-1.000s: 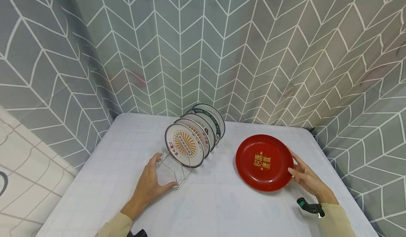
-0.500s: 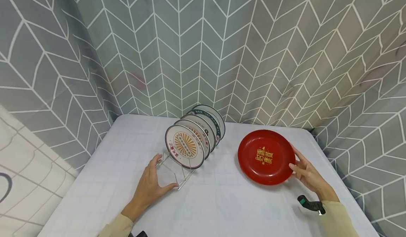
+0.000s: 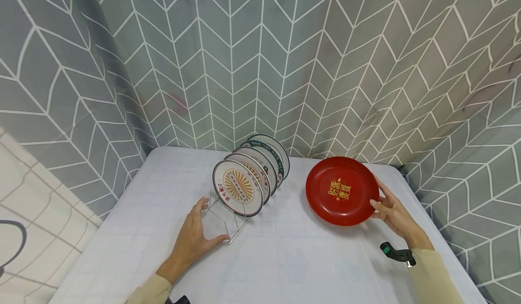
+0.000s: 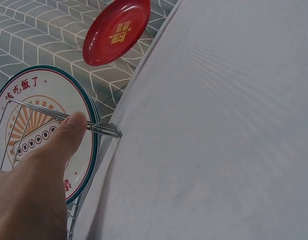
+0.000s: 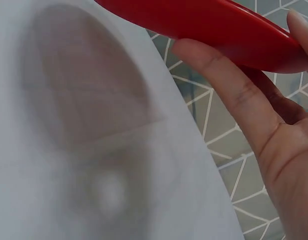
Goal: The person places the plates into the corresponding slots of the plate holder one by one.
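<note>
My right hand (image 3: 395,217) holds a round red plate (image 3: 321,191) by its right rim, thumb on top. Yellow characters mark the plate's middle. In the right wrist view, fingers (image 5: 238,95) support the red plate (image 5: 203,27) from below, and it is off the table. At the near end of a wire plate rack (image 3: 239,230), my left hand (image 3: 188,244) grips the frame between thumb and fingers. Several white, dark-rimmed plates (image 3: 237,200) stand on edge in the rack, the front one with an orange sunburst. The left wrist view shows the thumb (image 4: 71,132) against the wire.
A white cloth covers the table (image 3: 281,258). Behind and beside it hangs a grey patterned curtain (image 3: 277,59). The red plate's shadow (image 5: 89,80) falls on the cloth below it. Black straps (image 3: 399,254) go round the wrists.
The red plate has risen up the head view and shifted slightly right, with my right hand rising a little. My left hand and the rack have stayed put.
</note>
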Tool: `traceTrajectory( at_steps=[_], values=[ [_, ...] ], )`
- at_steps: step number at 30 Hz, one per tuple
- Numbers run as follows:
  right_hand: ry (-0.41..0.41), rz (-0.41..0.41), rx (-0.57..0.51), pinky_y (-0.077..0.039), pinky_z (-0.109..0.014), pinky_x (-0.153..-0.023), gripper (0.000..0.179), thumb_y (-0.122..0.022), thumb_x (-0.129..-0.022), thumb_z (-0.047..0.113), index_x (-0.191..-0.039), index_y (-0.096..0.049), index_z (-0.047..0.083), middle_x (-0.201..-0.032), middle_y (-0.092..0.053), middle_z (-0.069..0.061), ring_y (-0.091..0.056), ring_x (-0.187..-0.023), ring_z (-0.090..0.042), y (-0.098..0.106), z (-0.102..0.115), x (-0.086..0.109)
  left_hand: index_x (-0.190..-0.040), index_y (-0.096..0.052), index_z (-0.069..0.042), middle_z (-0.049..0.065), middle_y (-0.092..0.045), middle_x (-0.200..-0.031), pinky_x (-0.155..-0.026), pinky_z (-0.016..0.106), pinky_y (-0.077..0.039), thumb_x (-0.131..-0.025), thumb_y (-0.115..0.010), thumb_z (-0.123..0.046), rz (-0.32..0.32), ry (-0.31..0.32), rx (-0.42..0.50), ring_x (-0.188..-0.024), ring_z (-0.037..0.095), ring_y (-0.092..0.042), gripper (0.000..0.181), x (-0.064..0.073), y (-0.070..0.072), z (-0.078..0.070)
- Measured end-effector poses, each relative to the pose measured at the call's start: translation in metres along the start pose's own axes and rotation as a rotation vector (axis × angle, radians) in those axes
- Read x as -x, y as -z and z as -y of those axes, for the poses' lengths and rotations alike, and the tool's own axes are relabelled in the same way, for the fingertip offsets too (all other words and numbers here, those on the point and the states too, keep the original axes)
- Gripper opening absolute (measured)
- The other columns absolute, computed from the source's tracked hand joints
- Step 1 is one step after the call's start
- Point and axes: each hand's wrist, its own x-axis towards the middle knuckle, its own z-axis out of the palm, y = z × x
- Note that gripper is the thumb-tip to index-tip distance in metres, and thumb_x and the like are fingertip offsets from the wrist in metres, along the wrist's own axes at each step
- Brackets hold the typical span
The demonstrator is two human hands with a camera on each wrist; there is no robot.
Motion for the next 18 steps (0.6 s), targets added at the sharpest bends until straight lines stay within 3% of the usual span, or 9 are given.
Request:
traceTrajectory(
  at_steps=[10, 18],
  values=[
    [0.056, 0.013, 0.016, -0.061, -0.038, -0.078, 0.073, -0.039, -0.101, -0.006, -0.159, -0.008, 0.025, -0.137, -0.050, 0.009, -0.065, -0.108, -0.010, -0.005, 0.023, -0.023, -0.148, -0.029, 0.004, 0.020, -0.050, -0.140, -0.109, 0.023, -0.034, -0.051, -0.092, -0.053, -0.002, 0.002, -0.007, -0.121, 0.032, -0.055, 0.129, -0.001, 0.000, -0.001],
    [0.092, 0.043, 0.063, -0.061, -0.038, -0.077, 0.074, -0.041, -0.100, -0.006, -0.159, -0.009, 0.024, -0.137, -0.051, 0.006, -0.066, -0.108, -0.011, -0.013, 0.053, -0.048, -0.149, -0.028, 0.003, 0.020, -0.050, -0.140, -0.110, 0.022, -0.033, -0.054, -0.090, -0.058, -0.007, -0.002, -0.004, -0.120, 0.031, -0.055, 0.128, 0.001, -0.001, 0.000]
  ],
)
